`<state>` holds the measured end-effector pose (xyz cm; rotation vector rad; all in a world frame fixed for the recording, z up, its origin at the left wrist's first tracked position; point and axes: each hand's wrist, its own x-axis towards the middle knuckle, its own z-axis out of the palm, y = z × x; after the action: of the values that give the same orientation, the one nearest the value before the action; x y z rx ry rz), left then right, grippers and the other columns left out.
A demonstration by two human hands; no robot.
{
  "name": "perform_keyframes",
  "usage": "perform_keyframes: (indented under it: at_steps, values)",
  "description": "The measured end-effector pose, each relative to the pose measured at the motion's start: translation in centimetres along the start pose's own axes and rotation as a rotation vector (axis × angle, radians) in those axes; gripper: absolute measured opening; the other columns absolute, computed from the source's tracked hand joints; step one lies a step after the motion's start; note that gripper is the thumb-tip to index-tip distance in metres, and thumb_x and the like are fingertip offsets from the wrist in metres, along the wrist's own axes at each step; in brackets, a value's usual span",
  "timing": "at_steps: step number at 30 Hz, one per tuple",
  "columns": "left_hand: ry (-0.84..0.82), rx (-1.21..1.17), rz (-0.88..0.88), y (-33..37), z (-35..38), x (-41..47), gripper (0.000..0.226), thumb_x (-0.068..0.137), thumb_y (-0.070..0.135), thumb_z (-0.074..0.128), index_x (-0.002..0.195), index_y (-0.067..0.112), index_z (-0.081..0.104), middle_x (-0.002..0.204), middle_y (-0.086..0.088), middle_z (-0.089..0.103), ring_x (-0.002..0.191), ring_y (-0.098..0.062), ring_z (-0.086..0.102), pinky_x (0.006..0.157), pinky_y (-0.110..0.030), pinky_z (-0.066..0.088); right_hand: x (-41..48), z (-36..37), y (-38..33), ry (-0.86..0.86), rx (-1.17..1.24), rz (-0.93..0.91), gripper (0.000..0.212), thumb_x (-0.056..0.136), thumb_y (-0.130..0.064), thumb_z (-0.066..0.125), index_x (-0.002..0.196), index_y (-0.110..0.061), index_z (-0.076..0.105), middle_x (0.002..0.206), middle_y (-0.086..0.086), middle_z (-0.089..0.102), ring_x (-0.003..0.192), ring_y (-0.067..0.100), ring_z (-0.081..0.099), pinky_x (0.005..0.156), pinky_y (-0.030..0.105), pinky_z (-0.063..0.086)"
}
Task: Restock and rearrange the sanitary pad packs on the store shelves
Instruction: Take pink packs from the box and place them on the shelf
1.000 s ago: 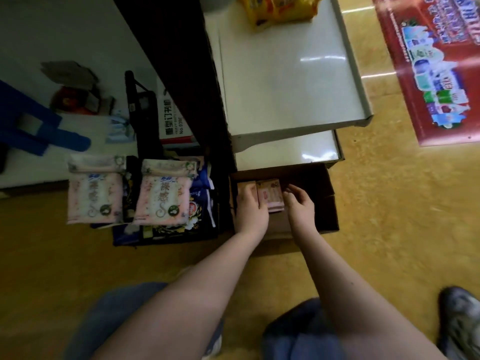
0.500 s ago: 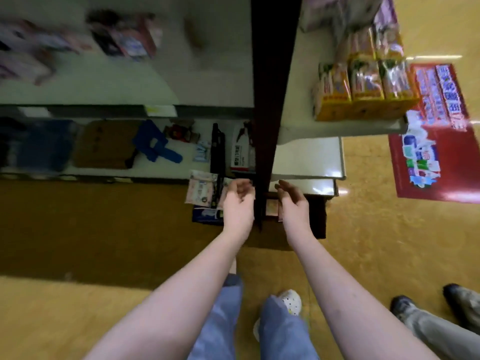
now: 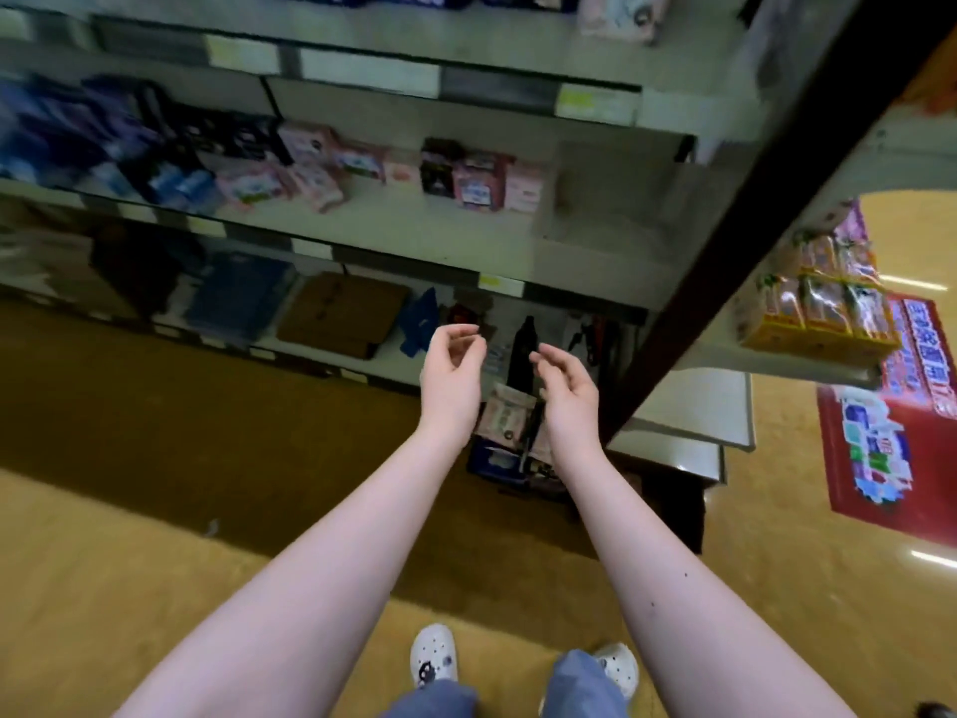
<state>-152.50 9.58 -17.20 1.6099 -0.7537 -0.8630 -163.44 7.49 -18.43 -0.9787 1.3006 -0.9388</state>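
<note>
Store floor (image 3: 155, 588) in yellow-tan runs under you, and a dark upright post (image 3: 725, 241) of the shelving cuts across the head view; take it as your marker. Left of the post, the middle shelf (image 3: 414, 230) carries the pink sanitary pad packs (image 3: 310, 171), standing in a loose row with darker packs (image 3: 171, 147) further left; blur hides their print. Near the foot of the post, just left of it, a pale pink pad pack (image 3: 505, 414) lies low on top of a dark blue pile (image 3: 492, 458), showing between your wrists. Your left grip (image 3: 451, 375) and right grip (image 3: 569, 393) hang in the air left of the post, apart from each other, palms turned inward, fingers loosely curled, with nothing in either. Right of the post, yellow packets (image 3: 818, 316) sit on an end shelf (image 3: 777, 365), and a red poster (image 3: 890, 406) lies on the floor further right.
</note>
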Motion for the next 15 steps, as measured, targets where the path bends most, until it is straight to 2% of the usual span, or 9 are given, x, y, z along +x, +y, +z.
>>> perform_keyframes:
  at_steps: [3, 9, 13, 15]
  values:
    - [0.072, -0.031, 0.035, 0.9, -7.5, 1.1, 0.015, 0.098, 0.017, 0.051, 0.113, 0.016, 0.056, 0.104, 0.009, 0.058, 0.095, 0.004, 0.053, 0.073, -0.006, 0.042, -2.0, 6.7, -1.4, -0.038, -0.029, -0.043, 0.021, 0.1, -0.018, 0.048, 0.116, -0.021, 0.061, 0.12, -0.003, 0.062, 0.113, 0.008, 0.054, 0.101, 0.027, 0.041]
    - [0.131, -0.057, 0.065, 2.9, -18.5, 3.4, 0.017, 0.098, 0.018, 0.052, 0.115, 0.017, 0.055, 0.108, 0.006, 0.059, 0.097, 0.0, 0.054, 0.077, -0.013, 0.044, -3.4, 17.6, -3.6, -0.111, -0.035, -0.121, 0.022, 0.1, -0.013, 0.047, 0.116, -0.015, 0.061, 0.121, 0.002, 0.064, 0.115, 0.013, 0.056, 0.102, 0.03, 0.043]
    - [0.206, -0.066, 0.058, 3.1, -22.6, 5.1, 0.02, 0.098, 0.019, 0.051, 0.118, 0.017, 0.055, 0.11, 0.005, 0.058, 0.1, -0.003, 0.054, 0.075, -0.013, 0.043, -3.4, 22.4, -4.2, -0.155, -0.022, -0.125, 0.025, 0.1, -0.01, 0.046, 0.12, -0.008, 0.06, 0.121, 0.006, 0.063, 0.115, 0.016, 0.056, 0.103, 0.031, 0.044]
    - [0.233, -0.064, 0.049, 3.3, -24.3, 6.2, 0.021, 0.098, 0.02, 0.051, 0.118, 0.017, 0.055, 0.112, 0.003, 0.058, 0.103, -0.007, 0.054, 0.077, -0.014, 0.043, -3.0, 24.5, -4.5, -0.183, -0.021, -0.124, 0.024, 0.1, -0.01, 0.046, 0.119, -0.009, 0.059, 0.12, 0.005, 0.063, 0.113, 0.014, 0.057, 0.103, 0.03, 0.043]
